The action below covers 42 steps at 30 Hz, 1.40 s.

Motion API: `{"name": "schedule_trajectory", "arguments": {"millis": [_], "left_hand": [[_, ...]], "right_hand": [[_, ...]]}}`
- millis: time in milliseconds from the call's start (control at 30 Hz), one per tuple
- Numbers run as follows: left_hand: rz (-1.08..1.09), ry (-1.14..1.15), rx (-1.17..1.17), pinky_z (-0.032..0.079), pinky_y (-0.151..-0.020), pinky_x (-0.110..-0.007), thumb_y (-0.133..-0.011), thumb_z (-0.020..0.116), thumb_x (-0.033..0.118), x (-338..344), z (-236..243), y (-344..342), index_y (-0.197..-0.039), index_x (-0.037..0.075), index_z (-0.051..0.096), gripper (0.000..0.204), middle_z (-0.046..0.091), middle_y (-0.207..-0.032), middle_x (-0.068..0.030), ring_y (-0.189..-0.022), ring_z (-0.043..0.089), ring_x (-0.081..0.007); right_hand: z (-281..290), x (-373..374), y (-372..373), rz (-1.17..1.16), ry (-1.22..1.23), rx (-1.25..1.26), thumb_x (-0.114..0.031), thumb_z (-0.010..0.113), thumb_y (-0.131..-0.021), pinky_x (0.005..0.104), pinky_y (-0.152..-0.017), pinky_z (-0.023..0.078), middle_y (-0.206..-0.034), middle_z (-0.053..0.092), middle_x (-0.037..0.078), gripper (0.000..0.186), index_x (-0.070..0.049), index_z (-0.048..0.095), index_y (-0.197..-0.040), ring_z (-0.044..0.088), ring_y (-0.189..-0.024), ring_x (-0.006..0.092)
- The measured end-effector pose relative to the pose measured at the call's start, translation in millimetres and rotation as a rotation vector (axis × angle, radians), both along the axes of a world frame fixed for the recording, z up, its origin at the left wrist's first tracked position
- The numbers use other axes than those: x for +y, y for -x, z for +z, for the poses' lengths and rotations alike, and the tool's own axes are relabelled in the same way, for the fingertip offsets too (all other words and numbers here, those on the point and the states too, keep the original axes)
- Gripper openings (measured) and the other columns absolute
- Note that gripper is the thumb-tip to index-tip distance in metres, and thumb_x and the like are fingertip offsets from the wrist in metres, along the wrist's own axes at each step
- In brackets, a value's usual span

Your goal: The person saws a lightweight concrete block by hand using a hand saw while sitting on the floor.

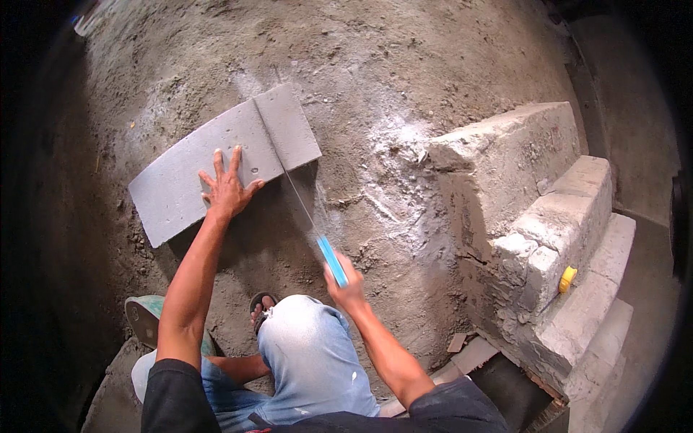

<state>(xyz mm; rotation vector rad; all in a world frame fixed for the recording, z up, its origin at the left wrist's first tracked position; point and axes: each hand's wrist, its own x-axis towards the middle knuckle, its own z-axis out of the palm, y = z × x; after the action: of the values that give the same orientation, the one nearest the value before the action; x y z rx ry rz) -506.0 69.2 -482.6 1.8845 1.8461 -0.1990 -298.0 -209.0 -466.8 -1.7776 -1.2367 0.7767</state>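
Note:
A grey lightweight concrete block (180, 169) lies at a slant on the dirt ground, left of centre. My left hand (227, 189) presses flat on its top face with the fingers spread. In my right hand (345, 280), slightly blurred, is the blue handle of a hand saw (297, 193). The saw's thin blade runs up and leftward into a straight cut across the block, near its right end. Part of the blade is hidden inside the cut. My right fingers are wrapped round the handle, below and to the right of the block.
Pale powder (397, 144) is scattered over the rough dirt ground (346, 43). Stepped masonry (520, 144) rises at the right, with a small yellow object (568, 279) on a step. A green rounded object (148, 317) stands beside my left knee. A dark opening (512, 386) lies at lower right.

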Motion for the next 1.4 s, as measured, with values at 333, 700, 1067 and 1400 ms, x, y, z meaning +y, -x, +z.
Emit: {"name": "schedule_trajectory", "arguments": {"millis": [333, 700, 1067, 1400], "left_hand": [[0.031, -0.004, -0.06, 0.03, -0.095, -0.084, -0.075, 0.079, 0.052, 4.6, -1.4, 2.7, -0.152, 0.04, 0.023, 0.096, 0.005, -0.162, -0.0075, -0.137, 0.005, -0.0653], [0.057, 0.112, -0.049, 0.029, -0.096, -0.082, -0.074, 0.079, 0.051, 7.1, 15.1, -24.4, -0.153, 0.04, 0.021, 0.099, 0.0, -0.163, -0.006, -0.138, 0.006, -0.0639], [-0.136, 0.352, 0.273, 0.032, -0.106, -0.07, -0.059, 0.083, 0.066, 56.0, 6.4, -27.7, -0.155, 0.016, 0.016, 0.127, 0.013, -0.159, -0.0238, -0.142, 0.017, -0.055], [-0.585, 0.183, 0.039, 0.035, -0.104, -0.071, -0.062, 0.083, 0.064, 92.2, 56.7, -62.0, -0.152, 0.022, 0.032, 0.112, 0.028, -0.158, -0.0144, -0.142, 0.025, -0.0484]], "right_hand": [[-15.6, 6.1, -3.1, 0.017, 0.022, 0.02, -0.016, 0.07, -0.089, 0.0425, -0.076, 0.056, -0.107, 0.068, 0.023, 0.041, -0.003, 0.058, -0.127, 0.068, -0.096, 0.0405], [52.6, -84.5, -51.5, -0.024, 0.159, -0.081, -0.016, 0.075, -0.085, 0.0361, -0.079, 0.058, -0.104, 0.071, 0.022, 0.038, 0.002, 0.066, -0.117, 0.073, -0.093, 0.0288], [160.7, -179.4, -85.3, -0.354, 0.404, -0.171, -0.043, 0.073, -0.078, 0.0536, -0.074, 0.053, -0.1, 0.07, 0.024, 0.048, -0.009, 0.068, -0.111, 0.068, -0.091, 0.0449], [282.0, -56.4, -127.6, -0.288, 0.816, -0.23, -0.049, 0.066, -0.088, 0.0467, -0.075, 0.053, -0.089, 0.071, 0.02, 0.05, -0.002, 0.071, -0.104, 0.07, -0.085, 0.0375]]}}
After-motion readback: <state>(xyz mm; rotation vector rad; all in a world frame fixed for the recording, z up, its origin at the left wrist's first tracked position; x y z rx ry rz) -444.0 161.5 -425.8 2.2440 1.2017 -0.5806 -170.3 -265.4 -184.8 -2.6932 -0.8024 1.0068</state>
